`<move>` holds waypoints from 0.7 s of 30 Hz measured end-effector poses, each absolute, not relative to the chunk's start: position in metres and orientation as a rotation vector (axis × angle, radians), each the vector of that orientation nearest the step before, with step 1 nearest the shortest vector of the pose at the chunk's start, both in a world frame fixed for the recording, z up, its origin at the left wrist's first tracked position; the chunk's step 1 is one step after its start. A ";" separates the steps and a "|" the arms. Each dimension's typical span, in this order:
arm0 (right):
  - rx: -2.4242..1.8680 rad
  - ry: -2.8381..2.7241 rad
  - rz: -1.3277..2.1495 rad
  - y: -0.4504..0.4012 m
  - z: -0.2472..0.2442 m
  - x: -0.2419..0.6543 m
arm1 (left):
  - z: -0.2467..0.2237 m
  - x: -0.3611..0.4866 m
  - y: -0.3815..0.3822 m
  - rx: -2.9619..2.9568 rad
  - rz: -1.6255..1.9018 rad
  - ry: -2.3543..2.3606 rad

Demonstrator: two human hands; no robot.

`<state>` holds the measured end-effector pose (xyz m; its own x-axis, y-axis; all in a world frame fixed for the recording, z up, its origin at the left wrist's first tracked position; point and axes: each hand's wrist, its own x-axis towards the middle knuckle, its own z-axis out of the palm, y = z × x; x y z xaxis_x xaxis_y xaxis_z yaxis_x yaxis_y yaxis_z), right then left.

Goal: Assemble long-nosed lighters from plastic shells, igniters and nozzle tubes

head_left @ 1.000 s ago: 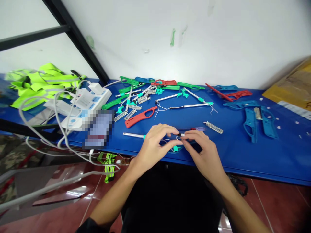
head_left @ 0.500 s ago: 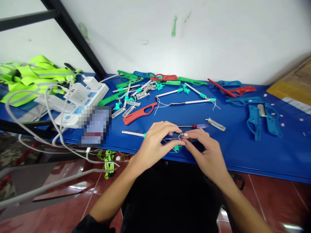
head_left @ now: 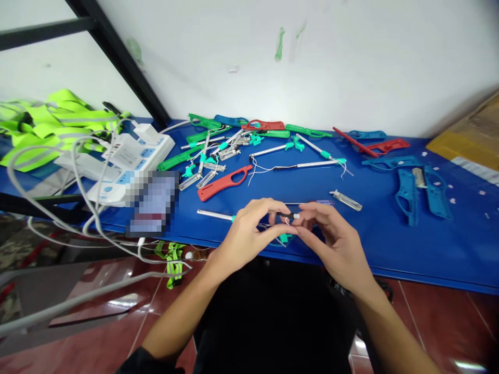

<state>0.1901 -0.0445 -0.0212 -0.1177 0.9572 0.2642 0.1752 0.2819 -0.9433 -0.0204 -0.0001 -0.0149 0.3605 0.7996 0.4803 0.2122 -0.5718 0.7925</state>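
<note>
Near the table's front edge, my left hand (head_left: 249, 226) pinches a small black piezo igniter (head_left: 287, 214) with a white end. My right hand (head_left: 333, 231) has its fingertips closed at the white end, and both thumbs meet below it. A thin white wire loops from the igniter between the hands. Behind my left fingers lies a lighter's metal tube (head_left: 214, 214), and a teal plastic piece (head_left: 284, 238) shows under the hands. Just beyond my right hand lies a screwdriver (head_left: 322, 202), partly covered. A clear fuel tank (head_left: 346, 200) lies to its right.
Lighter tubes, tanks and a red handle shell (head_left: 218, 186) lie across the blue table (head_left: 374, 228). Blue shells (head_left: 436, 192) are at right, beside a cardboard box (head_left: 468, 132). A power strip (head_left: 156, 156) with cables, a blurred phone (head_left: 154, 202) and yellow reflective straps (head_left: 66, 119) occupy the left.
My right fingers have shifted and curled more around the igniter's white end, covering more of the screwdriver. More of the black igniter shows between the hands. The laid-out parts have not moved.
</note>
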 end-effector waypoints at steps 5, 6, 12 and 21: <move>-1.127 -1.551 0.928 -0.044 -0.023 0.192 | -0.014 -0.021 0.003 1.988 1.202 0.761; -1.137 -1.553 0.916 -0.044 -0.022 0.192 | -0.015 -0.021 0.004 1.978 1.203 0.743; -1.170 -1.536 0.845 -0.044 -0.019 0.192 | -0.015 -0.019 0.004 2.004 1.193 0.681; -1.174 -1.545 0.833 -0.043 -0.018 0.191 | -0.015 -0.019 0.000 2.131 1.190 0.669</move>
<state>0.1906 -0.0431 -0.0179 -0.0467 0.9543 0.2952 0.2780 0.2963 -0.9138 -0.0186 0.0002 -0.0154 0.4709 0.6746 0.5684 0.1352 -0.6920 0.7092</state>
